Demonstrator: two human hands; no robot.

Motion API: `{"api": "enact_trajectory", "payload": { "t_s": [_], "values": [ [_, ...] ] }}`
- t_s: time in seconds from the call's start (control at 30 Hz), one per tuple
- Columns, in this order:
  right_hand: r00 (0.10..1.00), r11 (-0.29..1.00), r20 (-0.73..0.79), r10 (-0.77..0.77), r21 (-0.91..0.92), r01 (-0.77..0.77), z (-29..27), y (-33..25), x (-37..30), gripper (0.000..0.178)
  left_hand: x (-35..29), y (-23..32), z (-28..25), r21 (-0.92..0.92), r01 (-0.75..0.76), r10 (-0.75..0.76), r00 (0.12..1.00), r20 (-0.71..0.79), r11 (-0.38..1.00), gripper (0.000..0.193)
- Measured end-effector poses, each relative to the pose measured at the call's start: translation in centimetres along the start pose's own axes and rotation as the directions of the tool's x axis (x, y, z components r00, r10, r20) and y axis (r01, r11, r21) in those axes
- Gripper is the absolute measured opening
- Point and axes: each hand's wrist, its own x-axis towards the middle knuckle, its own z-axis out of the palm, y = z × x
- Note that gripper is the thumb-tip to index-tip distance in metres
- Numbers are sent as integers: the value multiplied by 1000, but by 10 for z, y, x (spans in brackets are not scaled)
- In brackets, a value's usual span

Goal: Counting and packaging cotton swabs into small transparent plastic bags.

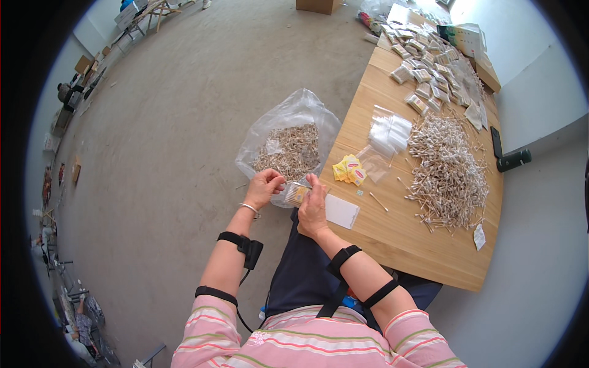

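Both hands, left point(264, 187) and right point(314, 205), pinch a small clear packet of swabs point(296, 194) off the tabletop point(392, 236) edge; a loosened grip could spill swabs onto the floor point(184, 153)

Grey concrete floor point(184, 122) — wooden table point(423, 245), white wall point(540, 80).

Left hand point(264, 187) and right hand point(313, 208) pinch a small clear packet of cotton swabs point(297, 194) at the wooden table's point(423, 251) near-left corner. Clear bag of swabs point(289, 147) just beyond; loose swab pile point(446, 178) on the table's right side.
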Motion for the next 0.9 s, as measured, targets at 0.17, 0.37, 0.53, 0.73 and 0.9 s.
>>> {"api": "enact_trajectory", "payload": {
  "t_s": [0.17, 0.37, 0.53, 0.73, 0.9],
  "values": [
    [1000, 1000, 10, 18, -24, -18, 2, -4, -2, 52, -9, 5, -37, -73, -20, 5, 979, -202, 997, 15],
    [1000, 1000, -2, 18, -9, -19, -3, -6, 0, 52, -24, 25, -5, -40, -68, 62, 989, -133, 997, 20],
    [979, 951, -75, 187, 265, -162, -34, -17, 2, 42, -32, 39, 32, 107, -266, 277, 956, -102, 958, 16],
    [956, 906, 110, 270, 307, -292, -78, -7, 12, 16, -26, 43, 55, 178, -342, 343, 939, 27, 923, 17],
    [940, 887, 156, 303, 314, -338, -90, -3, 14, 11, -19, 39, 60, 257, -412, 404, 911, 85, 874, 15]
  ]
}}
